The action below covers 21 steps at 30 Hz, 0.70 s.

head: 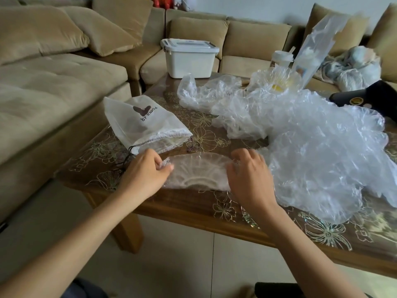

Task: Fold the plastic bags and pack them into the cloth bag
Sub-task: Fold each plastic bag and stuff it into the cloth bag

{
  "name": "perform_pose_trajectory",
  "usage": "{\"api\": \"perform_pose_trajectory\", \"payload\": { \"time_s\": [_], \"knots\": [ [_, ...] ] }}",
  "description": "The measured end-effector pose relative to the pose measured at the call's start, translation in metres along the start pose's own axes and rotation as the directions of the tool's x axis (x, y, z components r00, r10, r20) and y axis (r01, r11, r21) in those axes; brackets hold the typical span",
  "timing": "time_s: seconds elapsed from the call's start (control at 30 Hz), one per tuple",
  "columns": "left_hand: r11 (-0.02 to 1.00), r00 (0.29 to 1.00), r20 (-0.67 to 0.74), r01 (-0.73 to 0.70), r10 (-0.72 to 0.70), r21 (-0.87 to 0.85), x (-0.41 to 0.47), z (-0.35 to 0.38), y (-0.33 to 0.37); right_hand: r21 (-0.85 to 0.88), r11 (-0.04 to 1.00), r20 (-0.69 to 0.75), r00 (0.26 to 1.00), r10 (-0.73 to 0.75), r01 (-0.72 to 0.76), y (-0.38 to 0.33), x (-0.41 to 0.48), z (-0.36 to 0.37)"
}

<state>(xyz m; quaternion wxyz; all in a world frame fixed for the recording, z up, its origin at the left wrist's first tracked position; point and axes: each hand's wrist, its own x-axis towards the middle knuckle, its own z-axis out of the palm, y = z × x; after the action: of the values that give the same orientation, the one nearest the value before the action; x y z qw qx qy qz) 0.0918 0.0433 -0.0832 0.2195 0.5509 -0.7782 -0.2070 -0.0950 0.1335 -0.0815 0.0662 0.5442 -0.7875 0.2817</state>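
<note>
A clear plastic bag [197, 171], folded into a flat half-round strip, lies on the wooden table [193, 207] near its front edge. My left hand [146, 171] pinches the strip's left end between thumb and fingers. My right hand [249, 175] holds the right end with curled fingers. Behind my left hand lies the white cloth drawstring bag [141, 123] with dark print, its mouth open toward me. A large heap of loose clear plastic bags [305, 143] covers the right half of the table.
A white lidded plastic box [189, 59] stands at the table's far edge. A white cup with a straw [281, 59] and an upright clear bag [318, 46] stand behind the heap. A black object [365, 95] lies far right. A beige sofa [53, 82] wraps around the left and back.
</note>
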Motion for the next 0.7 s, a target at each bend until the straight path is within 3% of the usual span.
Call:
{"api": "perform_pose_trajectory", "payload": {
  "time_s": [0.1,0.17,0.2,0.3,0.4,0.57,0.7],
  "knots": [
    [0.948,0.930,-0.235,-0.235,0.284,0.214,-0.017,-0.001,0.006,0.165,0.967,-0.219,0.963,-0.155,0.193,-0.018,-0.001,-0.003],
    [0.870,0.841,-0.243,-0.431,0.484,0.242,-0.022,0.006,0.014,0.229,0.933,-0.175,0.955,-0.242,0.278,-0.030,0.000,0.004],
    [0.836,0.828,-0.165,-0.493,0.536,0.239,-0.020,0.011,0.016,0.236,0.921,-0.126,0.950,-0.287,0.310,-0.033,0.000,0.010],
    [0.855,0.883,0.127,-0.469,0.452,0.219,-0.011,0.024,0.017,0.151,0.923,0.120,0.920,-0.373,0.354,-0.030,-0.003,0.031],
    [0.909,0.933,0.284,-0.301,0.219,0.289,-0.001,0.029,0.006,0.052,0.969,0.342,0.907,-0.244,0.242,-0.017,-0.002,0.037],
    [0.916,0.929,0.350,-0.238,0.118,0.322,0.000,0.027,-0.001,-0.085,0.978,0.545,0.831,-0.112,0.188,-0.003,0.004,0.028],
    [0.953,0.962,0.241,-0.189,0.131,0.237,-0.004,0.027,0.003,-0.077,0.986,0.563,0.823,-0.079,0.147,0.004,0.003,0.022]
  ]
}}
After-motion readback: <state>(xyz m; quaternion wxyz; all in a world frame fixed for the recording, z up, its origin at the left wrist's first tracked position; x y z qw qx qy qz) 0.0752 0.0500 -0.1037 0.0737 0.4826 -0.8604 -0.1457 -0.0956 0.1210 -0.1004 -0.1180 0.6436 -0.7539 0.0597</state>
